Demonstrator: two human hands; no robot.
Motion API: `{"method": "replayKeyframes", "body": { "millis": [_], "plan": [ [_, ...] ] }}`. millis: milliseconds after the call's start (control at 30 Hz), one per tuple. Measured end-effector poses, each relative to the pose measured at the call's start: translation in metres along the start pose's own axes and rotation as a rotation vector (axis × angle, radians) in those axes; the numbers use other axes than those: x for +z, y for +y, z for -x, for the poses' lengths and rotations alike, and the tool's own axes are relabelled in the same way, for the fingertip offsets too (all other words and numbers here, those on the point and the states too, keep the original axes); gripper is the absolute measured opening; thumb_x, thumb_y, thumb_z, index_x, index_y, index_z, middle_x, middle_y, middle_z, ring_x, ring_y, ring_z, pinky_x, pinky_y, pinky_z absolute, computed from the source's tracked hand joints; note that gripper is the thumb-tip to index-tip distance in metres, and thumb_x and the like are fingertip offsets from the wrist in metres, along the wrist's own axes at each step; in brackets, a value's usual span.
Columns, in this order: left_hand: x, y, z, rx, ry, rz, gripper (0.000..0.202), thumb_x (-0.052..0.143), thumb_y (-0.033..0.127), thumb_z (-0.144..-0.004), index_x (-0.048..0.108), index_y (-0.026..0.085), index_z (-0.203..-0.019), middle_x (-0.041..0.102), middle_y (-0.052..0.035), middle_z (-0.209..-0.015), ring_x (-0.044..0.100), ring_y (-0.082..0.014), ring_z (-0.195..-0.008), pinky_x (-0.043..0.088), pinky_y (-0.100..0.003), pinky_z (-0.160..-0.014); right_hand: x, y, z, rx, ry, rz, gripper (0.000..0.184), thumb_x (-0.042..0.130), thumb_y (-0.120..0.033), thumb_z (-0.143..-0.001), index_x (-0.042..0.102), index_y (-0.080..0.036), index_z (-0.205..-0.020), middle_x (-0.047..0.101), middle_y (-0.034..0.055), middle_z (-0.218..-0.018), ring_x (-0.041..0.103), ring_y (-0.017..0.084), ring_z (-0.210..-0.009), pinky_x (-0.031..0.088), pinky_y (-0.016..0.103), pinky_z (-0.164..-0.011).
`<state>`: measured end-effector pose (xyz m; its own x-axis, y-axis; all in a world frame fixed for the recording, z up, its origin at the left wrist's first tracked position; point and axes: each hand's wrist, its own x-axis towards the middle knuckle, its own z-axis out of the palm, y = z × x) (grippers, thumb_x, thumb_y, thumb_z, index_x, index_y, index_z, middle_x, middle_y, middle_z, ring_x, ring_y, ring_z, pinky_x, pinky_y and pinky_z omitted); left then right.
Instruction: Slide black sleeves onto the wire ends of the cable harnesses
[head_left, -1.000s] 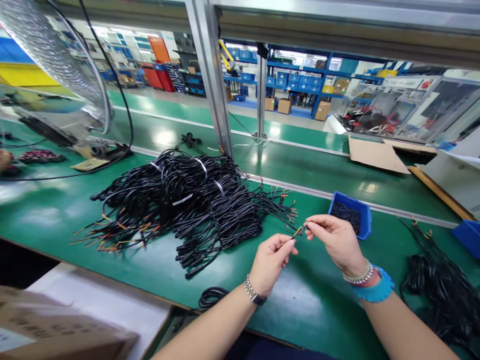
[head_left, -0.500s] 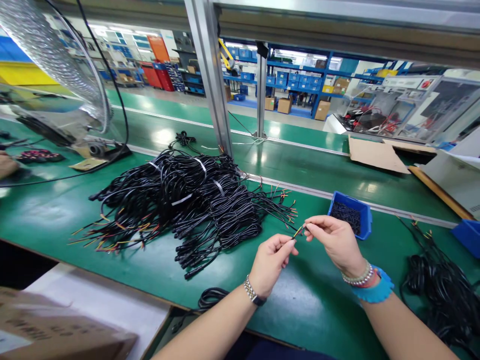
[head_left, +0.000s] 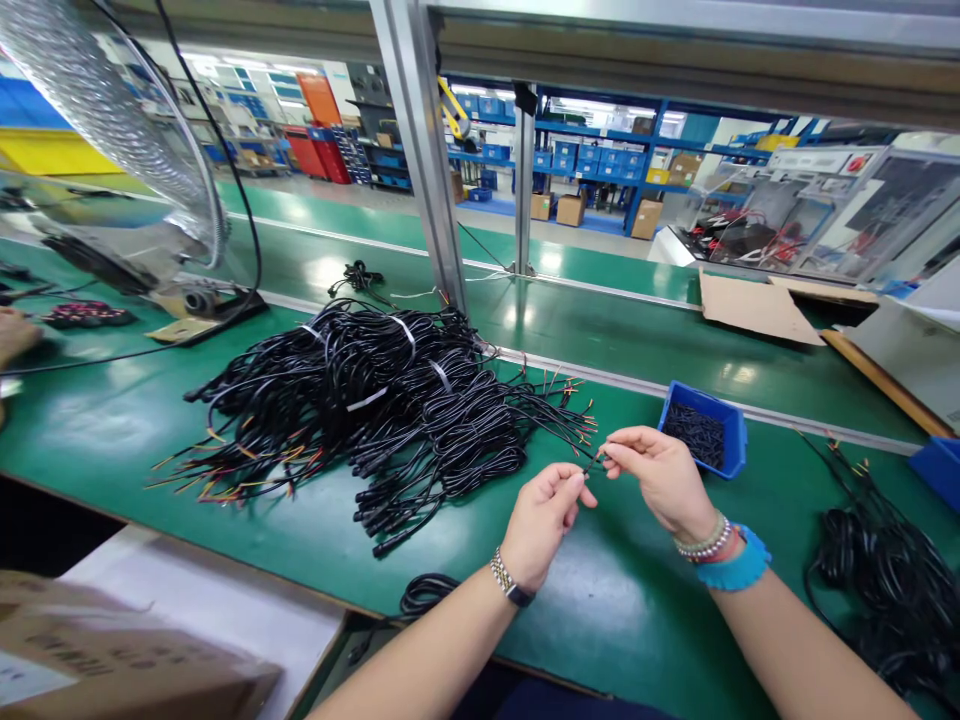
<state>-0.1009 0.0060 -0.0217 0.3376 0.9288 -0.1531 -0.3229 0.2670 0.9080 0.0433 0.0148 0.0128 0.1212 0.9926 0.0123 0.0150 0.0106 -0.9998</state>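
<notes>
Between my hands is the end of a thin black cable [head_left: 592, 464]. My left hand [head_left: 541, 522] pinches it with thumb and fingertips. My right hand [head_left: 661, 484] is closed in a pinch on the wire ends, just up and to the right of the left fingertips. The short stretch between the fingertips looks dark, with a small orange spot by the right fingers. Whether a small tube sits on the wires, I cannot tell. Behind the right hand stands a blue bin [head_left: 739, 445] holding many small black pieces [head_left: 694, 432].
A big heap of bundled black cables [head_left: 405, 390] with bare coloured ends lies left on the green table [head_left: 300, 560]. More black cables [head_left: 877, 560] lie at right. A metal post [head_left: 427, 170] rises behind the heap. Another person's hand [head_left: 15, 335] is at far left.
The yellow wire seen between my fingertips is now covered or hidden, and that stretch looks dark. My right hand has shifted slightly left, closer to the left hand.
</notes>
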Motion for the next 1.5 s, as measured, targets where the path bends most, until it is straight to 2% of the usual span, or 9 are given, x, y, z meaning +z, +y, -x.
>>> {"method": "replayKeyframes", "body": {
  "millis": [167,1067,1267,1400,1500],
  "plan": [
    [0.0,-0.001,0.0,-0.022,-0.02,0.021,0.026,0.056,0.039,-0.075,0.052,0.014,-0.08,0.058,0.0002,-0.064,0.031,-0.0039,-0.042,0.02,-0.018,-0.039,-0.004,-0.002,-0.002,-0.022,0.01,-0.058,0.019,0.07,-0.028,-0.064,0.063,-0.013,-0.074,0.062,0.0018,-0.063,0.056,0.01,-0.054,0.046,0.024,-0.051],
    [0.001,0.0,0.0,-0.027,-0.014,0.014,0.029,0.058,0.042,-0.073,0.052,0.015,-0.079,0.057,0.0005,-0.062,0.031,-0.0038,-0.042,0.02,-0.018,-0.039,-0.004,-0.007,0.003,-0.069,-0.007,0.009,0.017,0.068,-0.029,-0.066,0.063,-0.015,-0.073,0.063,0.002,-0.065,0.056,0.011,-0.054,0.047,0.025,-0.053],
    [0.0,0.0,0.0,-0.02,-0.023,0.02,0.026,0.056,0.04,-0.075,0.052,0.014,-0.078,0.056,0.0007,-0.063,0.031,-0.0036,-0.042,0.021,-0.018,-0.039,0.002,-0.005,0.006,-0.022,-0.083,0.053,0.016,0.068,-0.027,-0.066,0.061,-0.015,-0.073,0.061,0.0006,-0.063,0.056,0.01,-0.053,0.046,0.024,-0.052],
    [0.001,0.0,0.001,-0.027,-0.038,0.026,0.027,0.053,0.041,-0.077,0.052,0.014,-0.076,0.056,0.0003,-0.063,0.032,-0.0038,-0.042,0.022,-0.018,-0.039,0.004,-0.005,0.008,0.02,-0.147,0.039,0.026,0.068,-0.025,-0.065,0.058,-0.016,-0.087,0.062,-0.0009,-0.066,0.054,0.008,-0.05,0.045,0.023,-0.049],
    [0.0,0.0,0.001,-0.028,-0.073,0.043,0.028,0.05,0.042,-0.078,0.052,0.013,-0.078,0.056,-0.0007,-0.063,0.032,-0.0044,-0.042,0.024,-0.018,-0.038,-0.001,-0.009,0.007,0.029,-0.122,0.032,0.032,0.068,-0.026,-0.066,0.056,-0.016,-0.094,0.064,0.0015,-0.073,0.055,0.009,-0.052,0.046,0.024,-0.052]
  ]
}}
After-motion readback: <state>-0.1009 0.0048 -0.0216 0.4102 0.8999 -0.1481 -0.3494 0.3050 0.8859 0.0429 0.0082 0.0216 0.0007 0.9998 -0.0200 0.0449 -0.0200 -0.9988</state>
